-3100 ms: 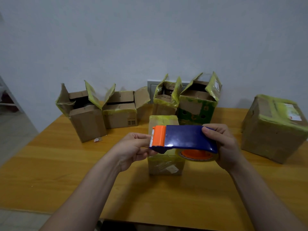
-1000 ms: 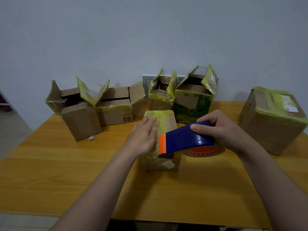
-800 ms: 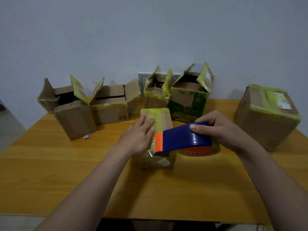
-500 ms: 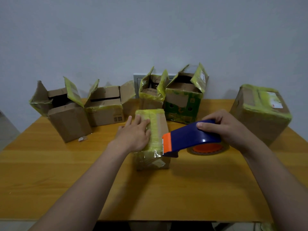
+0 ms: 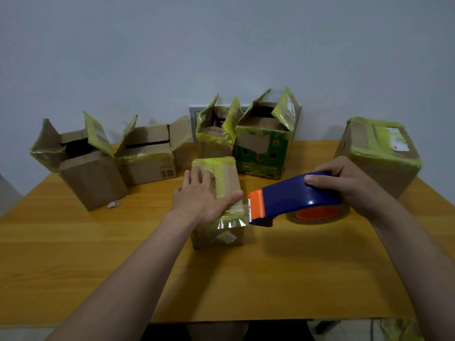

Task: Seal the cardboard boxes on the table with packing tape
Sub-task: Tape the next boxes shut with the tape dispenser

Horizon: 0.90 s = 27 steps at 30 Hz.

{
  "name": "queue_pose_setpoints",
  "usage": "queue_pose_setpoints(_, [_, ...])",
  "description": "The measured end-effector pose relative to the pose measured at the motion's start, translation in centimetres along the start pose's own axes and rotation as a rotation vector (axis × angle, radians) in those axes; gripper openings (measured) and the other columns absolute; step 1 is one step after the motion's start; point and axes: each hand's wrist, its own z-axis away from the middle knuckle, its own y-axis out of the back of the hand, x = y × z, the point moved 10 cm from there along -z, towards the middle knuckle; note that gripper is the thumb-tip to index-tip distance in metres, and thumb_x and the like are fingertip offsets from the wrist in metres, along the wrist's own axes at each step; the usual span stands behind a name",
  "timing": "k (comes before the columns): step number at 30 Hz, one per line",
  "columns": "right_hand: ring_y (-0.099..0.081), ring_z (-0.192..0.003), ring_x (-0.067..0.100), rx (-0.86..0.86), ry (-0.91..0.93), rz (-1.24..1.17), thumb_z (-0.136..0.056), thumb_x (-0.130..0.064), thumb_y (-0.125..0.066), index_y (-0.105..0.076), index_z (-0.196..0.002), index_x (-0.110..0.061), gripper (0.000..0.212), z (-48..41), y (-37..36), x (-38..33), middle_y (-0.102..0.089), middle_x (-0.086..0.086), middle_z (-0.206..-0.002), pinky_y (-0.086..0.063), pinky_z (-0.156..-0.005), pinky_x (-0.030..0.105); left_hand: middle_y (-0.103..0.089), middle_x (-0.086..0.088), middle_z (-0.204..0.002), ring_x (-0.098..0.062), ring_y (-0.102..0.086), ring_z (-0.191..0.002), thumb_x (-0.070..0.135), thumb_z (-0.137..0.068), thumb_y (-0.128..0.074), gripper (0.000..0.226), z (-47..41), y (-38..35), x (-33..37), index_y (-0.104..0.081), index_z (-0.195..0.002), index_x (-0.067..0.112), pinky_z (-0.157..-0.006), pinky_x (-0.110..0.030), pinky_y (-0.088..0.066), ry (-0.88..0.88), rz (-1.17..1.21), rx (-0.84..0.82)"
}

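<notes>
A small closed cardboard box (image 5: 230,177) with yellowish tape stands mid-table. My left hand (image 5: 200,199) lies flat on its top, fingers straight, thumb toward the near right corner. My right hand (image 5: 344,183) grips the blue and orange tape dispenser (image 5: 293,199) just right of the box, its orange toothed end close to the box's near right corner. A short stretch of clear tape (image 5: 234,221) hangs over the box's front edge. The orange tape roll (image 5: 317,214) shows under the dispenser.
Several open boxes stand along the back: a brown one (image 5: 91,178) far left, another (image 5: 150,166) beside it, a narrow one (image 5: 214,146), and a green printed one (image 5: 263,153). A large closed box (image 5: 379,156) sits at right. The wooden table (image 5: 73,267) ends near me.
My right hand has drawn the dispenser rightward, away from the box top to its near right corner. My left hand stays flat on the box, and the view has shifted slightly.
</notes>
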Motion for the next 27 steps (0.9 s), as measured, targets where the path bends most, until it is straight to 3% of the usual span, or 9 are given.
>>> queue_pose_setpoints(9, [-0.065, -0.058, 0.013, -0.054, -0.036, 0.134, -0.087, -0.040, -0.062, -0.074, -0.081, -0.010, 0.034, -0.6, -1.1, 0.5, -0.070, 0.006, -0.065, -0.047, -0.058, 0.020, 0.003, -0.004, -0.173, -0.034, -0.001, -0.159, 0.103, -0.065, -0.021, 0.124, -0.1, 0.2, 0.0, -0.017, -0.162, 0.025, -0.123, -0.061, -0.024, -0.016, 0.002, 0.011])
queue_pose_setpoints(14, [-0.066, -0.064, 0.012, -0.130, -0.045, 0.630, -0.090, -0.044, -0.069, -0.071, -0.079, -0.022, 0.025, -1.3, -3.9, 0.7, -0.069, -0.001, -0.067, -0.054, -0.057, 0.027, -0.001, -0.004, -0.173, -0.034, -0.006, -0.159, 0.104, -0.068, -0.019, 0.122, -0.1, 0.1, 0.0, -0.019, -0.161, 0.025, -0.121, -0.062, -0.028, -0.038, -0.009, 0.015])
queue_pose_setpoints(17, [-0.068, -0.067, 0.012, -0.022, 0.030, 0.492, -0.090, -0.038, -0.070, -0.073, -0.080, -0.018, 0.022, -1.2, -4.4, -0.5, -0.071, 0.000, -0.069, -0.055, -0.059, 0.034, -0.002, -0.003, -0.173, -0.035, -0.010, -0.158, 0.106, -0.065, -0.019, 0.124, 0.0, 0.0, 0.0, -0.019, -0.160, 0.026, -0.120, -0.061, -0.031, -0.047, -0.007, 0.021])
queue_pose_setpoints(22, [-0.064, -0.059, 0.013, 0.083, 0.054, 0.508, -0.091, -0.039, -0.070, -0.074, -0.076, -0.013, 0.030, -1.8, -2.3, -1.8, -0.068, 0.000, -0.061, -0.049, -0.052, 0.035, -0.010, -0.003, -0.169, -0.040, -0.028, -0.146, 0.114, -0.044, -0.016, 0.145, 0.4, 0.5, 0.3, -0.020, -0.159, 0.026, -0.114, -0.059, -0.036, -0.040, -0.063, -0.003])
queue_pose_setpoints(25, [-0.056, -0.050, 0.011, 0.189, 0.066, 0.414, -0.090, -0.044, -0.067, -0.069, -0.065, -0.016, 0.037, -1.2, -0.9, -1.3, -0.060, -0.001, -0.052, -0.038, -0.048, 0.022, -0.012, -0.002, -0.168, -0.041, -0.030, -0.142, 0.108, -0.054, -0.035, 0.130, 0.5, 0.7, 0.7, -0.022, -0.157, 0.029, -0.112, -0.059, -0.035, -0.045, -0.093, -0.028])
queue_pose_setpoints(27, [-0.049, -0.047, 0.012, 0.318, 0.091, 0.325, -0.086, -0.042, -0.064, -0.067, -0.062, -0.008, 0.042, -0.8, 0.3, -1.0, -0.056, 0.004, -0.050, -0.033, -0.048, 0.022, -0.008, -0.004, -0.170, -0.041, -0.027, -0.145, 0.097, -0.062, -0.051, 0.117, 0.9, 0.8, 1.2, -0.024, -0.157, 0.033, -0.114, -0.059, -0.033, -0.088, -0.052, -0.064])
